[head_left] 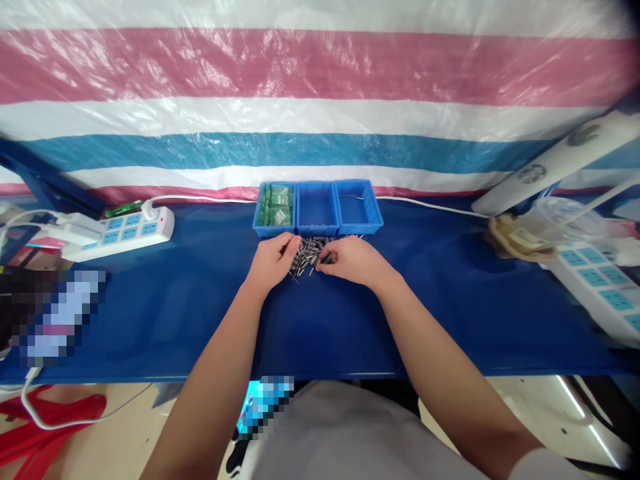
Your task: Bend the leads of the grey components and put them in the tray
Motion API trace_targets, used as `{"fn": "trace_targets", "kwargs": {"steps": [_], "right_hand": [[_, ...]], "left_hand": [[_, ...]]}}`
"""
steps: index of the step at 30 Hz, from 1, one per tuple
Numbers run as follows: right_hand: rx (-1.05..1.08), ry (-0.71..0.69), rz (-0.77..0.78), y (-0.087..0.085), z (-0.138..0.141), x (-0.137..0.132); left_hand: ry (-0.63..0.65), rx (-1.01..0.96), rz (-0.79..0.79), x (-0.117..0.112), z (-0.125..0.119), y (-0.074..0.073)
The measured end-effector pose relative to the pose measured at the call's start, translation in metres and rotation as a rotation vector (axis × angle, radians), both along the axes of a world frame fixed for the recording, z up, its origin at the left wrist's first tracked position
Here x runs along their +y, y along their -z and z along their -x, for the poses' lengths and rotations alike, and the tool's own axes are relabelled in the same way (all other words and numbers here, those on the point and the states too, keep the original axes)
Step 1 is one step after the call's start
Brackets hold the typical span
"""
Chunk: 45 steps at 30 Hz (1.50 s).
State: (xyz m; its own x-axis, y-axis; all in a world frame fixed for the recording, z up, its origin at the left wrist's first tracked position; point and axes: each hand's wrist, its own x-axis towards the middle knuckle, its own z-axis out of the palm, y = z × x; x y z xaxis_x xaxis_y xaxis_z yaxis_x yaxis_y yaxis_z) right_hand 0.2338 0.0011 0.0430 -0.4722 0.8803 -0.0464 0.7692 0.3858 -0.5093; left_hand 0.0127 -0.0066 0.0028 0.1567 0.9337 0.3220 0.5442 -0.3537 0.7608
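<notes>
At the back of the tabletop: both hands meet over a heap of small metal pins, which lies on the blue tabletop just in front of three blue bins.
Left hand: rests at the left edge of the heap, fingers curled in among the pins; whether they pinch one I cannot tell.
Right hand: touches the right edge of the heap, fingers bent inward and seemingly closed on a pin or two, though too small to be sure.
Left bin: holds green parts.
Middle bin: looks bare inside.
Right bin: holds a single thin pin.
Step in hand: by my reading, picking through and sorting the heap, with the bins just behind it.
Next move: it likely calls for singling out one pin with the fingertips and lifting it clear without dragging its neighbours along.
Off to the sides: a white power strip at the left, another power strip at the right, and a striped tarp behind.
</notes>
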Motion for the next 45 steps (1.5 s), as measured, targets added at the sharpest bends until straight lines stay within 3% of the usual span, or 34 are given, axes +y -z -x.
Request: {"fn": "trace_targets", "kwargs": {"steps": [9,19,23,27,31,34,45], "right_hand": [[-0.074,-0.003,0.008,-0.004,0.002,-0.002],[-0.084,0.001,-0.054,0.004,0.006,-0.003],[0.036,0.013,-0.032,0.001,0.006,-0.005],[0.301,0.074,0.020,0.001,0.010,-0.006],[0.640,0.120,0.104,0.009,0.018,-0.007],[0.780,0.145,0.147,0.017,0.022,-0.006],[0.721,0.142,0.047,0.023,0.024,-0.002]], "left_hand": [[0.008,-0.001,0.017,0.001,0.000,0.001],[0.008,0.007,0.022,0.001,0.000,0.002],[0.007,0.009,0.026,0.001,0.001,0.002],[0.039,0.003,0.020,0.001,0.002,0.001],[0.071,-0.043,0.025,0.002,0.000,0.002],[0.072,-0.044,0.020,0.002,-0.001,0.005],[0.042,-0.041,-0.013,0.002,-0.001,0.007]]}}
